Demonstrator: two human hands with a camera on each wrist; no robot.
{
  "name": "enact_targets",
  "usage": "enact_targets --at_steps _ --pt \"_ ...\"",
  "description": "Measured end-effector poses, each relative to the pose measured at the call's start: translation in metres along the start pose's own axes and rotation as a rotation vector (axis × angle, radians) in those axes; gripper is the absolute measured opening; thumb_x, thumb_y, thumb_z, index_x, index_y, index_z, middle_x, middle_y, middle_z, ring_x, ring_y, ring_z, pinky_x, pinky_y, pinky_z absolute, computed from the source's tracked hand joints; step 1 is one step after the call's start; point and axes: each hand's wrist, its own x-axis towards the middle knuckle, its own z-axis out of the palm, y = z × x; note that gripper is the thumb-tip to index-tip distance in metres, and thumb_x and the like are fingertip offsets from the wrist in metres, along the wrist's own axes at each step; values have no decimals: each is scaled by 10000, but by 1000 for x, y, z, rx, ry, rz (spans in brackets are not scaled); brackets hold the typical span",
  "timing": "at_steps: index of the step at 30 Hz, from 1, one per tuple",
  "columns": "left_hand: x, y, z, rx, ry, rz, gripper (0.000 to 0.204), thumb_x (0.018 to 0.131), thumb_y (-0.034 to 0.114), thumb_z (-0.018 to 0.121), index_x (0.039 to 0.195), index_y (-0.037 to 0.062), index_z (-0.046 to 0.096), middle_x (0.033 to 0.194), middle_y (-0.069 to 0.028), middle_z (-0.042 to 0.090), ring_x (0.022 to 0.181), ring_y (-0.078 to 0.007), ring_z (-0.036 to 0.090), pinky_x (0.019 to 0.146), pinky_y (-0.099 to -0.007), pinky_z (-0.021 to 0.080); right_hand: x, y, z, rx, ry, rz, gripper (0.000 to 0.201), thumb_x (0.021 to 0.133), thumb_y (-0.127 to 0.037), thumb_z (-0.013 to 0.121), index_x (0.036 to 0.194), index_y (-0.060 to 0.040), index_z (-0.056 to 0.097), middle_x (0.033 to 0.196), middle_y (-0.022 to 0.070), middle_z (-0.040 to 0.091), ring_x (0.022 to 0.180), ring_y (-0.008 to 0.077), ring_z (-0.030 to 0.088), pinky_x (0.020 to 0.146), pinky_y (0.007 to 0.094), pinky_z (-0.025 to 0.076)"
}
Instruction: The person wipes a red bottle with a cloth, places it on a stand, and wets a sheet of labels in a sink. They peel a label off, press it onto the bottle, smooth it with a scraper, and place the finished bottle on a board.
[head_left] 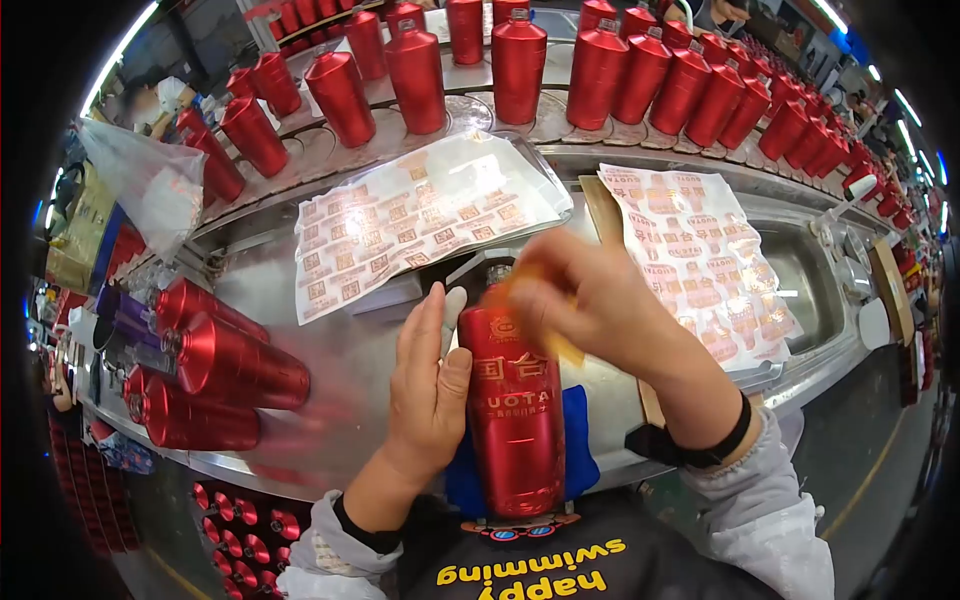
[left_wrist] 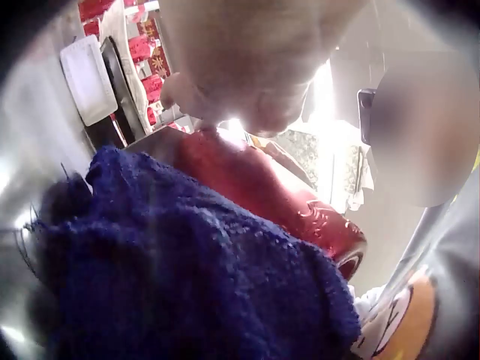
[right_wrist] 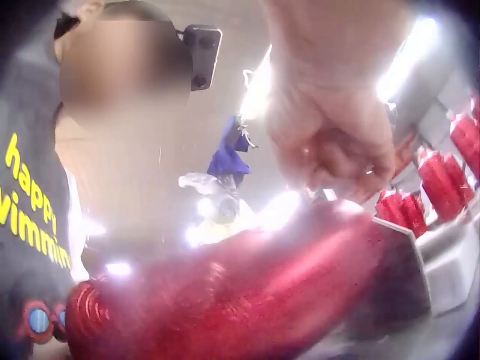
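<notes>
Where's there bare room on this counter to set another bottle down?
Mainly the bare steel counter bordered by the left-side red bottles, left printed sheet and left hand. A narrower strip shows between blue cloth and right printed sheet. The bottle-lined conveyor is crowded, as is the space around the centre bottle and right hand.

In the centre of the head view, the red bottle (head_left: 515, 440) is bearing the characters 国台 above "UOTA", its ends being cut off, with a smaller line beneath running too fine to read surely. The right paper sheet (head_left: 695, 265) is repeating "GUOTAI" and 国台. At the bottom, the black garment (head_left: 640, 555) is showing yellow "happy swimming" upside down, "happy" also appearing at the right wrist view's left edge.
</notes>
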Motion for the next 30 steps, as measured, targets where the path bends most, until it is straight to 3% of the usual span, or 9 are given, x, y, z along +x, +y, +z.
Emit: enact_targets --at_steps 2,3,6,9,12,22,28,30 --pt "-3 3 0 -67 54 16 495 982 230 469 1371 -69 399 1289 -237 502 1228 -357 461 1041 -407 344 1 14 -4 -240 294 49 193 854 -108 674 991 -10 581 765 61 650 695 104 614 641 267 499" --pt "-3 5 0 -99 82 17 480 974 216 481 1357 -66 414 1271 -227 516 1218 -348 470 1037 -402 348 -4 15 -6 160 284 179 201 849 -120 673 985 -4 580 812 110 665 729 167 661 653 275 510" --pt "10 10 0 -211 54 -10 357 929 184 553 1218 -24 524 1188 -168 561 1121 -298 507 991 -373 367 -23 12 0 548 279 264 217 876 -134 671 1022 -9 572 901 59 657 814 92 619 710 234 498" --pt "33 18 2 -344 -48 -233 243 876 189 625 1041 19 570 1069 -111 578 1008 -254 505 933 -342 373 -39 16 7 648 243 328 236 883 -135 678 1048 -12 564 957 45 643 867 77 602 759 222 488" --pt "45 12 9 -266 -98 -220 227 852 213 663 961 35 573 990 -83 573 962 -234 487 900 -334 372 -46 19 4 669 222 359 240 878 -127 686 1057 -15 573 954 46 646 870 77 604 761 219 490" --pt "46 8 13 -405 -95 -273 168 869 159 619 959 27 568 930 -62 539 908 -169 488 830 -295 400 -31 19 -4 594 74 298 222 866 -105 669 1053 -9 598 930 46 656 867 78 617 764 228 499" --pt "48 3 14 -456 -99 -243 149 873 145 597 952 22 566 938 -64 553 918 -168 494 854 -293 395 -31 21 -7 599 28 291 226 860 -96 673 1055 -11 597 934 47 659 878 85 624 773 232 504" --pt "49 2 8 -424 -193 -242 140 903 122 562 1013 40 530 989 -27 538 914 -102 494 844 -248 399 -31 19 -8 609 12 295 223 861 -93 670 1054 -10 596 938 48 659 883 87 624 778 234 505"
